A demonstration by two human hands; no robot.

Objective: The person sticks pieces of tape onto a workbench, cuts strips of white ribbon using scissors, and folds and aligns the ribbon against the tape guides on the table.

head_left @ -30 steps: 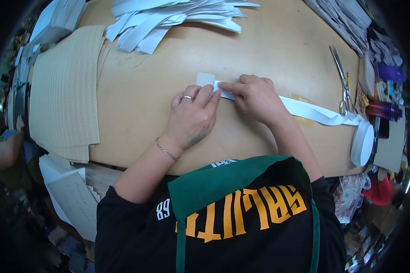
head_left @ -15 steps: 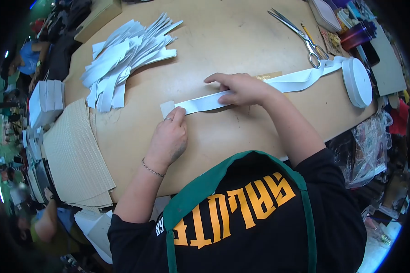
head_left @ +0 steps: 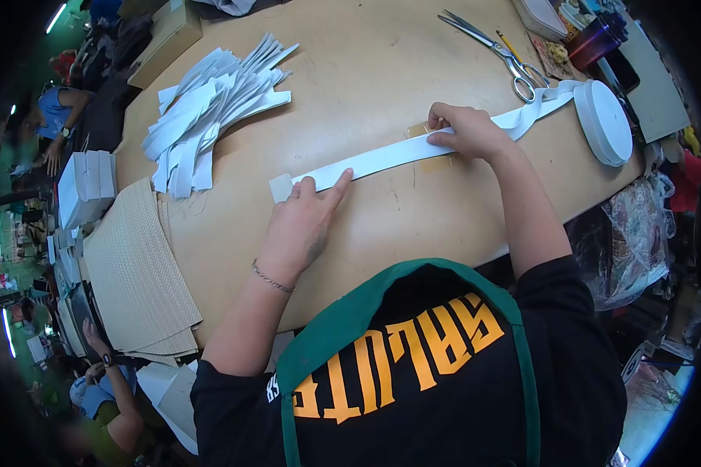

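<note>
A white elastic band (head_left: 389, 157) lies stretched straight across the tabletop, running right to its roll (head_left: 606, 124). My left hand (head_left: 297, 222) presses the band's left end flat with its fingers apart, beside a pale square patch (head_left: 280, 189) on the table. Farther along, my right hand (head_left: 471, 134) pinches the band between thumb and fingers, near a piece of brown tape (head_left: 418, 130). Between that hand and the roll the band hangs loose and twisted. Metal scissors (head_left: 509, 59) rest just above this stretch. A heap of cut white strips (head_left: 202, 109) lies at the upper left.
Woven beige sheets (head_left: 136, 268) are stacked at the table's left edge, near white boxes (head_left: 86, 191). At the upper right stand a purple bottle (head_left: 597, 40) and a phone (head_left: 623, 71). Clear plastic wrapping (head_left: 631, 233) hangs beyond the right edge. Other people are at the left.
My right hand has slid right along the band to the brown tape and now pinches it. My left hand's index finger has spread out onto the band. The view has shifted slightly.
</note>
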